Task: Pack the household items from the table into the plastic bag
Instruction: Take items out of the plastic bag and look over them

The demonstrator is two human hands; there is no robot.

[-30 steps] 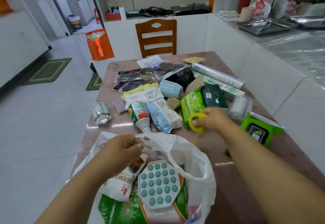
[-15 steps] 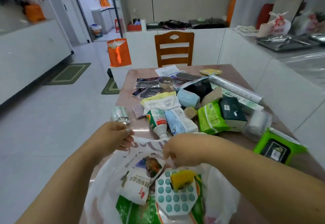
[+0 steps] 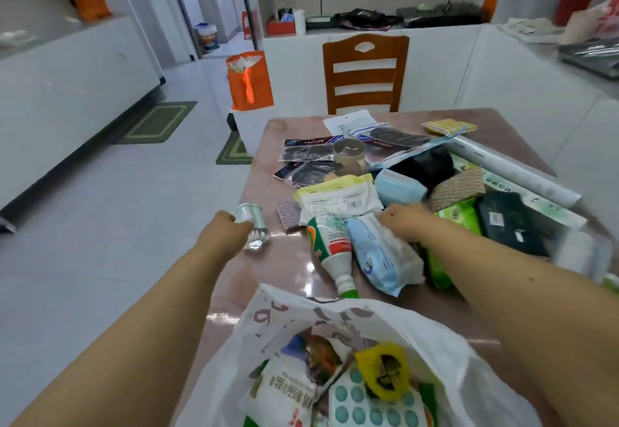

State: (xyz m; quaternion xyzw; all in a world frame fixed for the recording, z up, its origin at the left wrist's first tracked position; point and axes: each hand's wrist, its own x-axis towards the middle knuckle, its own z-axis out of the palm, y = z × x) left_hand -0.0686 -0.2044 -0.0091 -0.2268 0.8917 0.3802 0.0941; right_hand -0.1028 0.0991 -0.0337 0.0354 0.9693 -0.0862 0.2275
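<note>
The left hand (image 3: 223,229) rests at the table (image 3: 294,265) edge, fingers curled onto a silver foil roll (image 3: 253,227); whether the grasp is closed cannot be determined. The right hand (image 3: 403,222) lies on a light-blue wipes pack (image 3: 385,255), fingers hidden, state indeterminate. A green-capped tube (image 3: 331,249) lies just left of those fingers. The white plastic bag (image 3: 452,353) stands open nearest the camera, behind both hands, holding a yellow packet (image 3: 382,369).
</note>
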